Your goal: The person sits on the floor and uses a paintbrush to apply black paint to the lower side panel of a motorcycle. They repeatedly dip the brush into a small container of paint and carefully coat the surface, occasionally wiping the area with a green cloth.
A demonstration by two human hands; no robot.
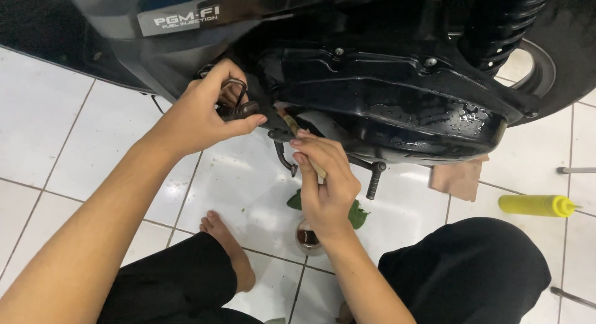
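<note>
A black scooter's engine cover (pixel 397 106) fills the top of the view, wet and glossy. My left hand (pixel 205 109) grips a dark part with a wire loop at the front of that cover, under the grey body panel (pixel 161 26). My right hand (pixel 326 181) pinches a thin wooden-handled brush (pixel 318 170), whose tip reaches up to the cover's lower front edge. Below my right wrist stands a small cup of dark liquid (pixel 308 238) on green leaves (pixel 356 213).
White floor tiles (pixel 49 125) lie all around. A yellow squeeze bottle (pixel 537 205) lies at the right, a brown rag (pixel 458 177) under the cover, a metal rod (pixel 577 170) at the right edge. My bare foot (pixel 230 246) and black-trousered knees are at the bottom.
</note>
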